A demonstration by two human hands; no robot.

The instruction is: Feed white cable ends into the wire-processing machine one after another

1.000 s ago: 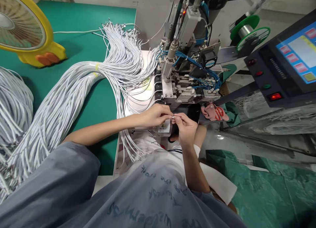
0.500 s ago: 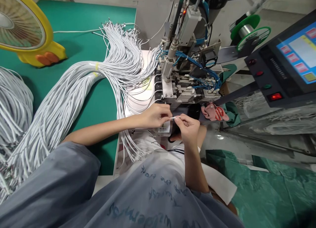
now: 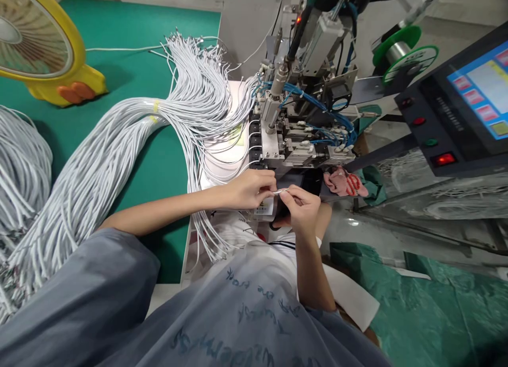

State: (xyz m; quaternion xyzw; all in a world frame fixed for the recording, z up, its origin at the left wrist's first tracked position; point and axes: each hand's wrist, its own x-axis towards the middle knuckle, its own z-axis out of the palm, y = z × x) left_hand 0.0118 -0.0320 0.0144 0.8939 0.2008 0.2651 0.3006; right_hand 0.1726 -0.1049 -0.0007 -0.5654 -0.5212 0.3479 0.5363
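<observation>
Between my two hands runs the end of a white cable, just in front of the machine. My left hand pinches it from the left, fingers closed. From the right, my right hand grips its tip between thumb and forefinger. A large bundle of white cables lies to the left, tied with yellow bands. Several single cables lead from it into the black slots on the machine's left side. The finest wires at the fingertips are too small to make out.
A yellow fan stands on the green table at the left. Right of the machine are a wire spool, a control screen and a pink cloth. Green sheeting lies at the lower right.
The machine's upper arm has swung to the right. My hands stay almost in place, and a little more of the white cable shows between the fingers.
</observation>
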